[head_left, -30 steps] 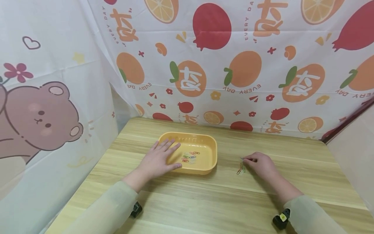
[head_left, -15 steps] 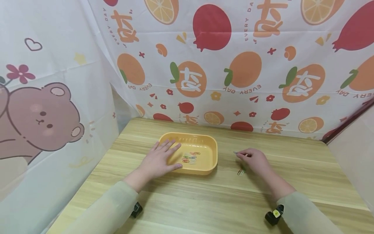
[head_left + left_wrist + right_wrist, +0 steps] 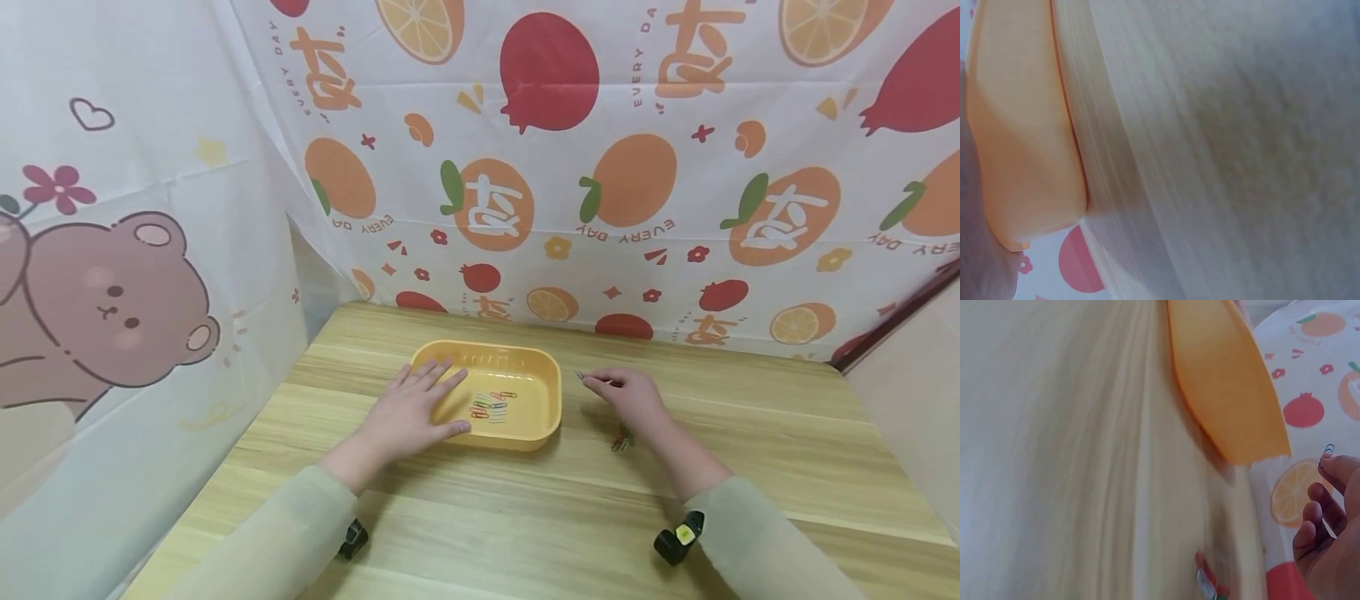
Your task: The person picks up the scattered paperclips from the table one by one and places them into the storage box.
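Several coloured paper clips (image 3: 498, 407) lie inside a shallow yellow tray (image 3: 557, 404) on the table. My left hand (image 3: 408, 414) rests over the tray's left end, fingers spread across the rim and thumb on the near edge. Just right of the tray, my right hand (image 3: 632, 402) pinches a small blue paper clip (image 3: 1329, 449) between thumb and fingertip, off the table. In the right wrist view, its other fingers are loosely curled. Below that hand, a few loose paper clips (image 3: 622, 442) lie on the table, partly hidden by it in the head view.
The wood-grain table (image 3: 480, 517) reaches back to a white cloth printed with fruit (image 3: 570, 183). Another cloth with a bear (image 3: 120, 308) hangs on the left. Both sleeves carry a black wrist camera, such as the right one (image 3: 678, 537).
My right hand has lifted the blue paper clip from the loose group and moved left and away from me, closer to the tray. My left hand has stayed on the tray.
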### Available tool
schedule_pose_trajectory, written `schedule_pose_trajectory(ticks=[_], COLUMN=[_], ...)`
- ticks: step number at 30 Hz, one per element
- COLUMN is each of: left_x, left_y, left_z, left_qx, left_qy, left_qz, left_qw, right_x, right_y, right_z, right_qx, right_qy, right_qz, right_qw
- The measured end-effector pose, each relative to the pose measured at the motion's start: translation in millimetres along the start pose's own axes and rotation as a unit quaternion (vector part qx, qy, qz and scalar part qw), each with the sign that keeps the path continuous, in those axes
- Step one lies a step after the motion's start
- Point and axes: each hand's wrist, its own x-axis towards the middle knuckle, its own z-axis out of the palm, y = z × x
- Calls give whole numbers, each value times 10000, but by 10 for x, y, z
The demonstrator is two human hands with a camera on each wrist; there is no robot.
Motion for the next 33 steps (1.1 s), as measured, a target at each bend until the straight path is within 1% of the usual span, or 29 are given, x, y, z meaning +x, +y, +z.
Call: schedule_pose_trajectory(ticks=[3,7,11,14,22,26,33], left_x=[-7,-6,-7,-9,-2,0,0], left_y=[-1,3,8,8,14,11,6], left_z=[4,2,-12,-15,-8,-13,-14], left_qx=[-35,-17,-30,-36,-90,-61,-58], left_qy=[10,-9,-47,-69,-77,-95,-106], left_qz=[8,32,-29,-58,-55,-77,-73], left_qw=[10000,10000,10000,10000,9999,9999,9999], right_x=[38,84,118,144,210,235,289], right_y=[-93,-227,-387,-489,-654,-736,-825], right_z=[68,168,281,371,583,678,841], right_qx=[151,424,654,700,774,681,155], right_qy=[-45,-53,-58,-105,-231,-323,-306], right_qz=[110,155,153,143,82,68,-342], right_qw=[9998,9990,9977,9974,9967,9971,9988])
